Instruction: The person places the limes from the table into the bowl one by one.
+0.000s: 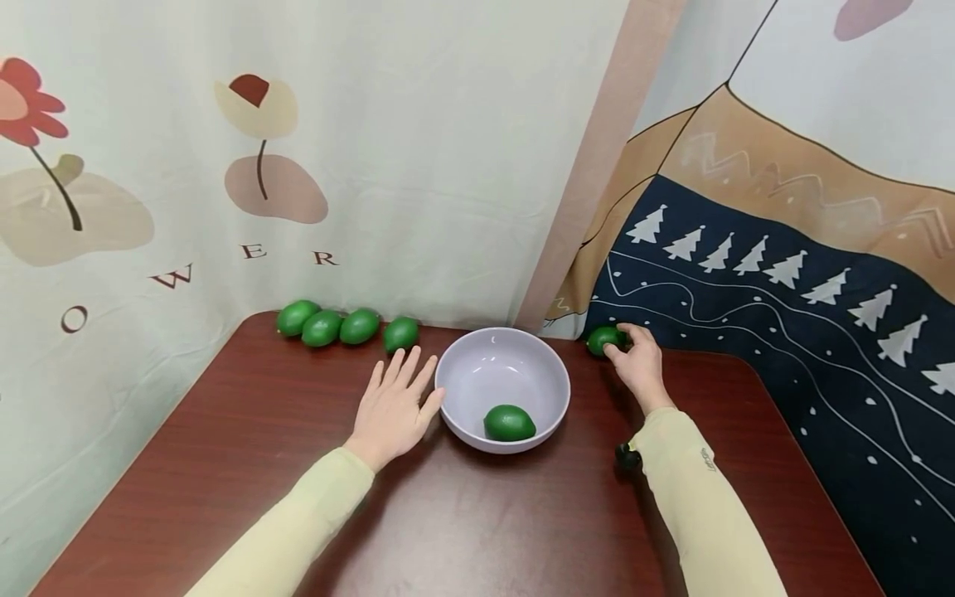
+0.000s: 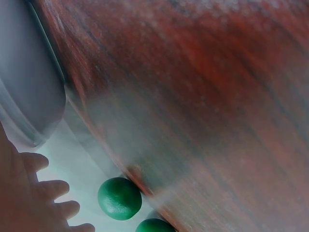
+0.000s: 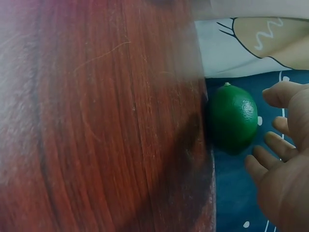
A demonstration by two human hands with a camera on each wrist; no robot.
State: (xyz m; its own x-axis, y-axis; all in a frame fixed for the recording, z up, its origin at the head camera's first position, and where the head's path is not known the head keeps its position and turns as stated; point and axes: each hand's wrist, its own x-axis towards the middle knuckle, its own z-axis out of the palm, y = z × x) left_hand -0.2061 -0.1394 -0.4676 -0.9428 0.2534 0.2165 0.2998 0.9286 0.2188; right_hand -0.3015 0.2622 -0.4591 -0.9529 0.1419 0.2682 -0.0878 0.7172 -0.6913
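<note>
My right hand (image 1: 637, 365) reaches to a green lime (image 1: 606, 340) near the table's back edge, right of the bowl. In the right wrist view, the thumb and bent fingers (image 3: 274, 145) stand around one side of that lime (image 3: 232, 120), with a gap between them and its skin. My left hand (image 1: 397, 410) is spread flat beside the pale lilac bowl (image 1: 496, 352), its thumb at the bowl's left rim. Inside the bowl, toward the near side, lies another lime (image 1: 510, 423). Just beyond the left fingertips sits a single lime (image 1: 401, 333).
A row of several limes (image 1: 321, 328) lines the back left edge of the dark red wooden table (image 1: 477, 522). Behind the table hang a pale printed curtain (image 1: 418, 166) and a dark blue cloth with white trees (image 1: 746, 290).
</note>
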